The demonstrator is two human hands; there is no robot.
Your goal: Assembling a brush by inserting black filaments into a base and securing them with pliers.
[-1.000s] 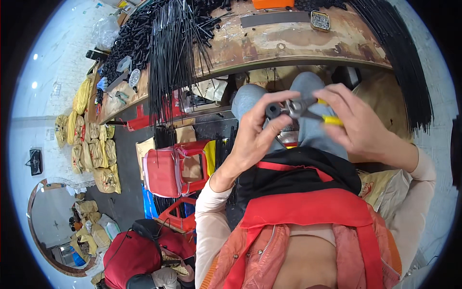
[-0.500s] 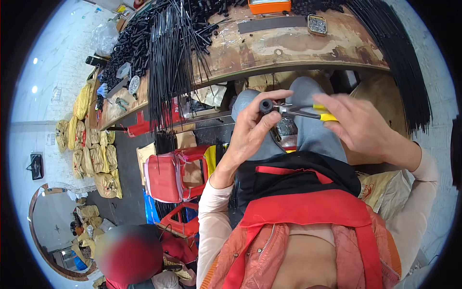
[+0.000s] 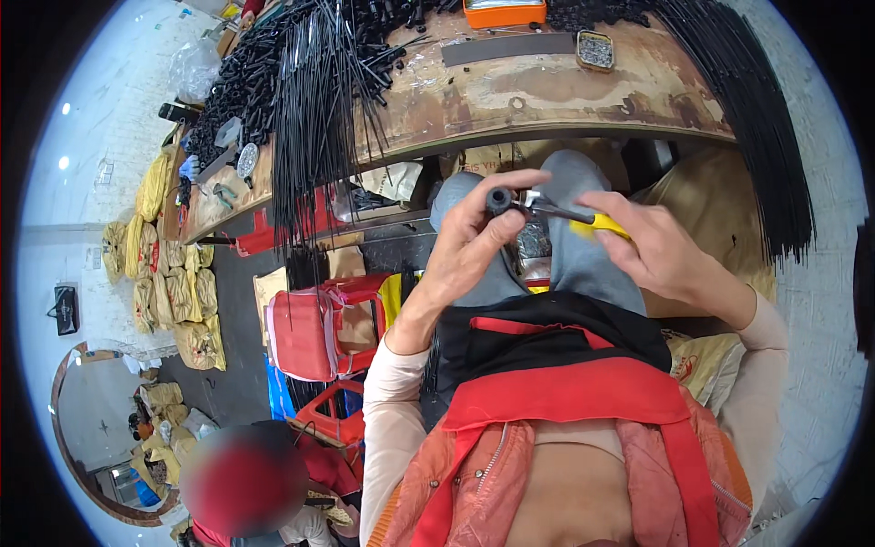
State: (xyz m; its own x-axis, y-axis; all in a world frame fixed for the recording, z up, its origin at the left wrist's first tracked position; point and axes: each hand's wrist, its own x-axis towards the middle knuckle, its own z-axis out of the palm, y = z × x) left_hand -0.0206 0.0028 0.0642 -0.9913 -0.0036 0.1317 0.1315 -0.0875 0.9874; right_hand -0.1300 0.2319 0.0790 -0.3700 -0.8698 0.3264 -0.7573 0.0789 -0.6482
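Note:
My left hand [image 3: 474, 232] is closed round a black round part [image 3: 499, 199] with a hole in its end, pinching it between thumb and fingers over my lap. In my right hand [image 3: 652, 239] is a pair of pliers [image 3: 558, 210] with yellow handles. Its dark jaws reach left to a small shiny metal bit [image 3: 529, 197] beside the black part. Whether the jaws grip that bit is too small to tell. Motion smears the lower handle a little.
Beyond my knees runs a worn wooden workbench [image 3: 547, 82]. Piles of black parts [image 3: 246, 96], bundles of long black rods [image 3: 319, 118] and a small tray of metal pieces [image 3: 595, 50] lie on it. Another person [image 3: 246, 479] sits at lower left near a red chair [image 3: 305, 335].
The plier handles, spread apart before, have come closer together as my right hand closed on them. My right forearm has dropped slightly, and the whole view has shifted a little.

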